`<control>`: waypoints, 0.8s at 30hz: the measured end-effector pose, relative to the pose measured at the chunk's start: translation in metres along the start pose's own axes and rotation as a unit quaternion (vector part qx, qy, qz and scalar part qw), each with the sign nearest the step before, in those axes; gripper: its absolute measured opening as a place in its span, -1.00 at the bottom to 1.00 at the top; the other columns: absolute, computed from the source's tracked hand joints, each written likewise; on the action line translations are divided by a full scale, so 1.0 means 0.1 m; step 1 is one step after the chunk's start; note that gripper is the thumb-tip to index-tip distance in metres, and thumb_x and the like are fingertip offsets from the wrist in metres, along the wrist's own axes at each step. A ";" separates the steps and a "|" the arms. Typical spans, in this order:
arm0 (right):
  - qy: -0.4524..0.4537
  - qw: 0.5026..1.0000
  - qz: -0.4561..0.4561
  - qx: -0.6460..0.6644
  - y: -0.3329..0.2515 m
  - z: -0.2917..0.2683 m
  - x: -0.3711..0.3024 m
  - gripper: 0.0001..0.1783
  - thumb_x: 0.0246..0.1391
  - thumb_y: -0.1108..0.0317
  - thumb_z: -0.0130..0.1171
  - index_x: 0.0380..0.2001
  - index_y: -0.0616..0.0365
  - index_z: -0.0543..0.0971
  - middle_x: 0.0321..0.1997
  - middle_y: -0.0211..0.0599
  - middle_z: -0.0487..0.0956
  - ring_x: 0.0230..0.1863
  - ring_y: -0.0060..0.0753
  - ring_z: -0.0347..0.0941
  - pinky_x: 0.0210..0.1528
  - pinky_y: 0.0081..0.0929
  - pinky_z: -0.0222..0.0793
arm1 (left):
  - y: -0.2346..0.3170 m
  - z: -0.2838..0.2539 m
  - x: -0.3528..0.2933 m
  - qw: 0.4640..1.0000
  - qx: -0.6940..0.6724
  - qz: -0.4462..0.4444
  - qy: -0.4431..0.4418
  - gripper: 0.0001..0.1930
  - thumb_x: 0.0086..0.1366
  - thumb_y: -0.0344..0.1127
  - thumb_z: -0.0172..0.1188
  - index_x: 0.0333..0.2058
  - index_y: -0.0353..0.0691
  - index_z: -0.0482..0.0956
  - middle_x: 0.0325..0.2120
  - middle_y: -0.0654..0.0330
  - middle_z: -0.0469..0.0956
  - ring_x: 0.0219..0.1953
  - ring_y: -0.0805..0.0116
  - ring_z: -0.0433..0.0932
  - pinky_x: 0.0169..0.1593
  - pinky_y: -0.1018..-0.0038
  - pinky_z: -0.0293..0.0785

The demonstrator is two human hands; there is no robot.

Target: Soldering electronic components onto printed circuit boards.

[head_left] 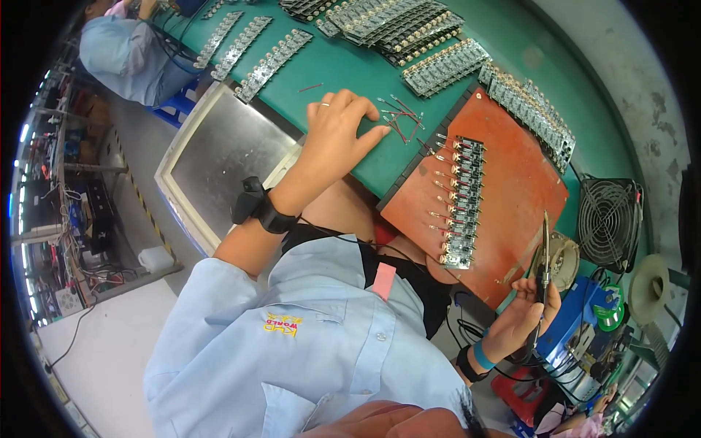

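Note:
My left hand (337,133) is over the green bench mat, thumb and forefinger apart, with nothing visible between them. Just beyond its fingertips lies a loose pile of short red wires (401,119), and a single red wire (310,87) lies to its left. A soldering iron (545,274) is in my right hand (527,312), its tip pointing away from me over the right edge of an orange-red board (511,193). On that board lies a strip of joined circuit boards (464,201); short red wires stick out along its left side.
Stacks of circuit board strips (394,29) fill the far bench, with more strips (527,113) behind the orange-red board. At right are a black fan (610,223), a round tin (564,263), a blue soldering unit (573,321) and a green solder reel (612,315). Another person (135,58) sits far left.

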State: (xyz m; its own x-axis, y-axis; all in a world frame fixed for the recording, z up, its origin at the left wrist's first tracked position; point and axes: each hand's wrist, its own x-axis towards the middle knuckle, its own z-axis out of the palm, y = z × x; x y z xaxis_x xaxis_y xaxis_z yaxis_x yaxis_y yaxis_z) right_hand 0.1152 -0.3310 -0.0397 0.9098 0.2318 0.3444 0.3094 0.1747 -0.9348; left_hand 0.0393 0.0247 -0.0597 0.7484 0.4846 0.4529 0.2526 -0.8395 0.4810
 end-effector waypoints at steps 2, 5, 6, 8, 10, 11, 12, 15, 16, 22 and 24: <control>0.000 1.000 0.003 0.004 -0.02 0.02 -0.01 -0.51 0.26 0.13 -0.04 0.08 0.29 0.30 -0.09 -0.08 0.48 -0.12 -0.28 0.41 -0.04 -0.29 0.35 | 0.00 0.01 -0.02 1.000 0.005 0.004 -0.003 -0.85 0.11 -0.25 0.28 -0.41 -0.14 0.53 -0.35 0.23 0.45 -0.20 0.21 0.40 -0.09 0.28 0.18; 0.000 1.000 -0.002 0.005 -0.04 0.07 -0.03 -0.51 0.26 0.13 -0.05 0.09 0.29 0.30 -0.11 -0.08 0.49 -0.14 -0.28 0.43 -0.04 -0.30 0.36 | 0.03 -0.09 -0.06 1.000 0.017 0.010 -0.005 -0.87 0.14 -0.30 0.25 -0.41 -0.19 0.52 -0.38 0.19 0.48 -0.24 0.20 0.44 -0.13 0.29 0.25; -0.001 1.000 -0.001 0.002 -0.06 0.09 -0.04 -0.49 0.27 0.11 -0.05 0.09 0.30 0.29 -0.13 -0.07 0.50 -0.17 -0.29 0.44 -0.05 -0.31 0.37 | 0.03 -0.14 -0.08 0.998 -0.046 -0.028 -0.032 -0.87 0.14 -0.31 0.24 -0.39 -0.22 0.52 -0.41 0.17 0.50 -0.28 0.20 0.46 -0.17 0.30 0.29; -0.004 1.000 0.002 -0.003 -0.09 0.14 -0.06 -0.46 0.27 0.06 -0.05 0.10 0.30 0.28 -0.16 -0.06 0.52 -0.22 -0.30 0.47 -0.07 -0.35 0.39 | 0.04 -0.23 -0.11 0.978 -0.177 -0.089 -0.069 -0.86 0.15 -0.35 0.23 -0.37 -0.28 0.52 -0.45 0.13 0.52 -0.35 0.19 0.50 -0.24 0.33 0.37; -0.008 1.000 0.002 -0.012 -0.11 0.20 -0.07 -0.44 0.27 0.04 -0.06 0.11 0.30 0.28 -0.18 -0.06 0.53 -0.24 -0.30 0.48 -0.09 -0.36 0.41 | 0.05 -0.23 -0.12 0.980 -0.165 -0.089 -0.070 -0.87 0.15 -0.37 0.22 -0.36 -0.29 0.52 -0.46 0.11 0.53 -0.38 0.18 0.51 -0.27 0.34 0.39; -0.012 1.000 0.002 -0.018 -0.12 0.23 -0.08 -0.42 0.27 0.02 -0.06 0.12 0.31 0.27 -0.19 -0.06 0.53 -0.26 -0.30 0.49 -0.11 -0.38 0.42 | 0.05 -0.22 -0.12 0.984 -0.155 -0.072 -0.051 -0.87 0.16 -0.39 0.21 -0.35 -0.31 0.52 -0.47 0.10 0.54 -0.40 0.18 0.51 -0.30 0.36 0.41; -0.018 1.000 0.000 -0.022 -0.12 0.27 -0.08 -0.40 0.27 -0.01 -0.06 0.12 0.31 0.26 -0.21 -0.06 0.54 -0.29 -0.30 0.51 -0.13 -0.40 0.44 | 0.04 -0.22 -0.11 0.988 -0.144 -0.052 -0.034 -0.87 0.16 -0.40 0.20 -0.34 -0.32 0.52 -0.48 0.08 0.54 -0.43 0.17 0.52 -0.32 0.38 0.43; -0.007 1.000 -0.003 -0.014 -0.14 0.35 -0.10 -0.37 0.24 -0.02 0.00 0.11 0.32 0.26 -0.26 -0.04 0.57 -0.32 -0.29 0.54 -0.14 -0.39 0.45 | 0.03 -0.24 -0.06 0.988 -0.143 -0.048 -0.024 -0.87 0.16 -0.41 0.20 -0.32 -0.32 0.53 -0.49 0.08 0.53 -0.41 0.19 0.52 -0.31 0.37 0.42; 0.001 1.000 -0.002 -0.013 -0.15 0.37 -0.12 -0.36 0.22 -0.03 0.03 0.10 0.33 0.27 -0.28 -0.03 0.59 -0.33 -0.29 0.55 -0.15 -0.39 0.46 | 0.06 -0.26 -0.05 0.987 -0.137 -0.072 -0.043 -0.87 0.16 -0.42 0.20 -0.31 -0.32 0.54 -0.49 0.08 0.52 -0.40 0.20 0.51 -0.30 0.37 0.42; -0.054 0.998 -0.005 -0.023 -0.22 0.50 -0.16 -0.42 0.26 0.04 -0.03 0.11 0.34 0.26 -0.42 -0.10 0.57 -0.42 -0.32 0.52 -0.26 -0.44 0.48 | 0.65 -0.44 -0.34 0.963 -0.232 0.080 -0.108 -0.86 0.12 -0.49 0.23 -0.30 -0.31 0.57 -0.45 0.12 0.51 -0.40 0.23 0.48 -0.31 0.39 0.40; -0.061 0.998 -0.008 -0.028 -0.24 0.56 -0.17 -0.47 0.26 0.11 0.00 0.09 0.35 0.28 -0.45 -0.11 0.56 -0.45 -0.34 0.52 -0.30 -0.46 0.47 | 0.88 -0.45 -0.45 0.942 -0.277 0.136 -0.131 -0.84 0.11 -0.52 0.26 -0.28 -0.32 0.59 -0.44 0.15 0.52 -0.39 0.29 0.46 -0.31 0.43 0.37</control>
State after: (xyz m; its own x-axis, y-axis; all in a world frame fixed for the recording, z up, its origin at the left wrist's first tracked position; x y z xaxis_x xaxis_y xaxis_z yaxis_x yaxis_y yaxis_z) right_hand 0.0765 -0.2859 -0.0186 0.8651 0.3443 0.3647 0.3418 0.1274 -0.9311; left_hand 0.0004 -0.0595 -0.0042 0.8832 0.1320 0.4500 -0.2746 -0.6323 0.7244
